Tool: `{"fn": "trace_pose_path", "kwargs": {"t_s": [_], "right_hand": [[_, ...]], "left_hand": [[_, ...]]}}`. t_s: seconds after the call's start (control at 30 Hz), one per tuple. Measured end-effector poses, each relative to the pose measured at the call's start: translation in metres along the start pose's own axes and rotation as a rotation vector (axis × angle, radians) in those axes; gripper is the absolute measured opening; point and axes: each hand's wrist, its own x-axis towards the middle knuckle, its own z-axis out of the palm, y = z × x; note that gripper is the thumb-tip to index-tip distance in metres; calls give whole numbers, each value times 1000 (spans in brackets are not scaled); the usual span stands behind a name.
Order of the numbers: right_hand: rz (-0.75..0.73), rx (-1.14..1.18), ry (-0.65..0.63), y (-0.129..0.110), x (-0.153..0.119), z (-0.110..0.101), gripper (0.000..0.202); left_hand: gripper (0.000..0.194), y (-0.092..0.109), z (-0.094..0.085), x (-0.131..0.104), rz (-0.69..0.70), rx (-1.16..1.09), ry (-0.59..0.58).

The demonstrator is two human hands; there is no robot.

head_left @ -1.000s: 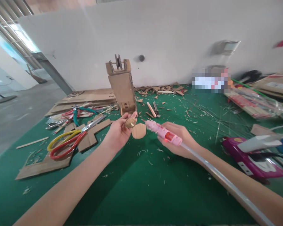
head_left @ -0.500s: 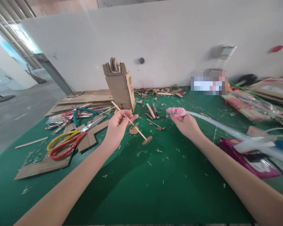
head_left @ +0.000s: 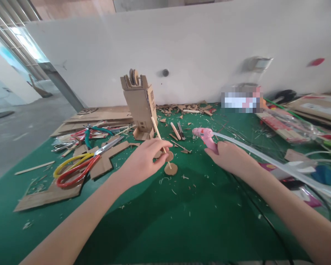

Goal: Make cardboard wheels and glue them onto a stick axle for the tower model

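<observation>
Left hand [head_left: 145, 159]: grip pinched on wooden stick [head_left: 156, 128], nearer upright than half second ago; cardboard disc [head_left: 171, 169] at its lower end, touching desk [head_left: 165, 228] or just above, cannot tell. Right hand [head_left: 231, 156]: grip wrapped round pink glue gun [head_left: 208, 136], apart from stick. Cardboard tower [head_left: 138, 106] behind left hand; scissors [head_left: 100, 151] at left; craft knife [head_left: 181, 131] beyond stick.

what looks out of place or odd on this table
Mostly litter: cardboard scraps lie strewn along the wall, and pale shavings dot the table, even beside the disc at the lower end of the stick. It looks untidy; I see no clear damage.
</observation>
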Motion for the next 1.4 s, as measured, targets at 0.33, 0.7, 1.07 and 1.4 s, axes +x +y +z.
{"fn": "trace_pose_path", "kwargs": {"t_s": [0.33, 0.7, 1.07, 1.4], "right_hand": [[-31, -246, 144, -7, -31, 5, 37], [-198, -340, 230, -16, -24, 13, 17], [-418, 61, 199, -53, -36, -32, 22], [-445, 615, 40, -89, -24, -20, 8]], "left_hand": [[22, 7, 4, 2, 240, 471, -172], [25, 13, 1, 3, 212, 621, -262], [23, 14, 3, 4, 309, 778, -330], [19, 17, 5, 3, 258, 817, -290]]}}
